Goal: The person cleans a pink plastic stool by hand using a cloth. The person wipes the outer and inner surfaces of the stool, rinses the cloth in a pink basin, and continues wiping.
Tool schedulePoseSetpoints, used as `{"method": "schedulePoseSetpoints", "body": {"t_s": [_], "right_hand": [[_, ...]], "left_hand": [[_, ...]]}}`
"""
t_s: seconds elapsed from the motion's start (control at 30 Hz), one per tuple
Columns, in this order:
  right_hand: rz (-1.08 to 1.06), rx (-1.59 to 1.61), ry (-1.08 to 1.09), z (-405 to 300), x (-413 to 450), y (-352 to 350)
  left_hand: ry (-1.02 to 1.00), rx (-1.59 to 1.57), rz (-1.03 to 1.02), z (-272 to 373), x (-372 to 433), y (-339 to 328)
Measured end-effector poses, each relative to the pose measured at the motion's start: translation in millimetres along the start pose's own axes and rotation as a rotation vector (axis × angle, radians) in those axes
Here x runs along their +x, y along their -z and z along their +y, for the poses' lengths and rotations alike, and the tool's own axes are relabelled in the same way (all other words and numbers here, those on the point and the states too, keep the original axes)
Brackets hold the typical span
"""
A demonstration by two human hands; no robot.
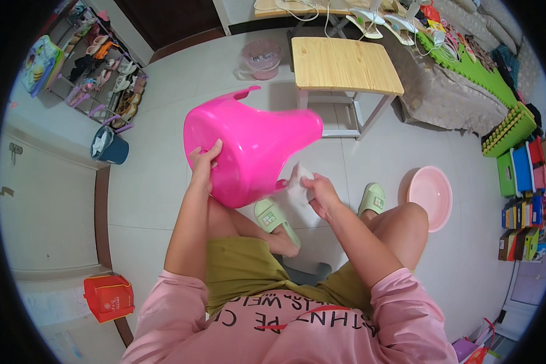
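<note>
A bright pink plastic stool (250, 145) is tilted on its side above the floor, its legs pointing right. My left hand (204, 161) grips it at the seat, with some fingers in the opening there and the thumb on the outer surface. Close to the stool's lower leg, my right hand (319, 193) pinches a crumpled whitish cloth or wipe (299, 182). Whether the cloth touches the leg cannot be told. Below the stool are my feet in light green slippers (268, 216).
A pink basin (430, 199) lies on the floor at right. Ahead stand a wooden-topped stool (346, 63) and a translucent pink tub (260, 59). At left are a blue bin (110, 145), a shoe rack (95, 107) and a red bag (109, 298).
</note>
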State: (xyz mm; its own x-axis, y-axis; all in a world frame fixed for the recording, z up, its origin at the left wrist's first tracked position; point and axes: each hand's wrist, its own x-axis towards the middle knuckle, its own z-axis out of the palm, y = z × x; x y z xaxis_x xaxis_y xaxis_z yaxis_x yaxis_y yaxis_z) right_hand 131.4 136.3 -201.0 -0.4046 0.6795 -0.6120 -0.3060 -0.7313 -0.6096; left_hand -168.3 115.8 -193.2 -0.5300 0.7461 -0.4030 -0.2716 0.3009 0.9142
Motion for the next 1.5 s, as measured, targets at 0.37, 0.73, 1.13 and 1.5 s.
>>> {"method": "schedulePoseSetpoints", "body": {"t_s": [0.37, 0.73, 1.13, 1.5], "right_hand": [[-0.248, 0.148, 0.599, -55, -114, -154], [-0.156, -1.216, 0.950, -19, -183, -135], [-0.266, -1.565, 1.523, -41, -191, -30], [-0.298, -0.975, 0.667, -95, -101, 21]], "left_hand": [[-0.199, -0.832, -0.355, 37, -128, 24], [0.348, -0.712, -0.606, 68, -212, 77], [0.312, -0.571, -1.080, 42, -214, -33], [0.130, -0.348, -0.703, 28, -159, -92]]}}
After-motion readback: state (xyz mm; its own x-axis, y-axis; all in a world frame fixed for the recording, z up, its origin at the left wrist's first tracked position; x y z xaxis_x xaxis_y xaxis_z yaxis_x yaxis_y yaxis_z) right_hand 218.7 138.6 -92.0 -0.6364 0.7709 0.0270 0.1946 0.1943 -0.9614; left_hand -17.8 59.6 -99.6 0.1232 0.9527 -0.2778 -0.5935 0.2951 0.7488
